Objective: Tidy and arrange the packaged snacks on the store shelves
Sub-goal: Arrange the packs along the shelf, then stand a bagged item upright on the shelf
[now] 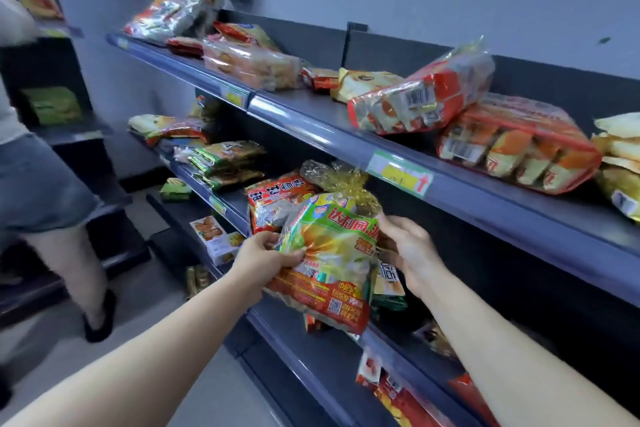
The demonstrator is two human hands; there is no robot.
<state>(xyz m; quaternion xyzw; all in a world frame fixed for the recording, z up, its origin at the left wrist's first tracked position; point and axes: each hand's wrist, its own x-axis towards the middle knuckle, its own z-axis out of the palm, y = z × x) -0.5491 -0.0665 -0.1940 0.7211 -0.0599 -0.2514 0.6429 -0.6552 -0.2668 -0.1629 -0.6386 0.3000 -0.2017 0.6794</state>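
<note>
A large green, yellow and red snack bag (332, 256) is held in front of the middle shelf (232, 204). My left hand (263, 256) grips its left edge. On the bag's right edge my right hand (407, 250) has its fingers closed. Behind the bag lie a red packet (277, 198) and a clear bag tied with gold ribbon (332, 177). Small green packets (389, 291) sit under my right hand. The top shelf (346, 139) carries loose red and orange multipacks (422, 97), (519, 146) lying at odd angles.
Another person (41, 184) in denim shorts stands at the left by a second dark shelf unit (62, 107). Green packets (225, 163) are stacked further left on the middle shelf. Lower shelves hold boxes (214, 239) and red packets (405, 399). The grey floor (156, 322) runs along the aisle.
</note>
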